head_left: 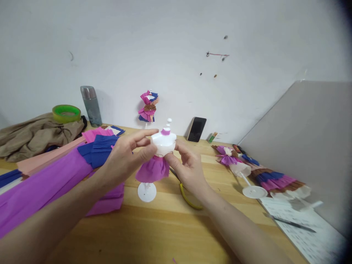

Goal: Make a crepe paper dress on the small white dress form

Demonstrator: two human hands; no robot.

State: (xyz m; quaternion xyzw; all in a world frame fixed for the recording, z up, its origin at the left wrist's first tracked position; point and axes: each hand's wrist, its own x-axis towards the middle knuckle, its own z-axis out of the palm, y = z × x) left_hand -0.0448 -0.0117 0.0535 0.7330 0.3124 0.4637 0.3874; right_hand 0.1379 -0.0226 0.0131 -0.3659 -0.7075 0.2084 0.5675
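Note:
A small white mannequin [164, 142] stands tilted a little over the table, with a purple crepe paper skirt [154, 169] at its waist and a purple band round its neck. Its round white base [147, 191] shows below the skirt. My left hand [132, 148] grips the torso from the left, thumb on the front. From the other side, my right hand [188, 163] holds the torso near the waist, its thumb by the top of the skirt. Scissors with yellow handles [189, 200] lie on the table, partly hidden behind my right hand.
Purple crepe paper [55, 176] and folded blue paper [99, 148] lie at the left. A bottle [92, 106], a decorated mannequin [148, 106] and a phone [197, 129] stand along the wall. More dressed mannequins [277, 179] and a pen [293, 223] on paper lie at the right.

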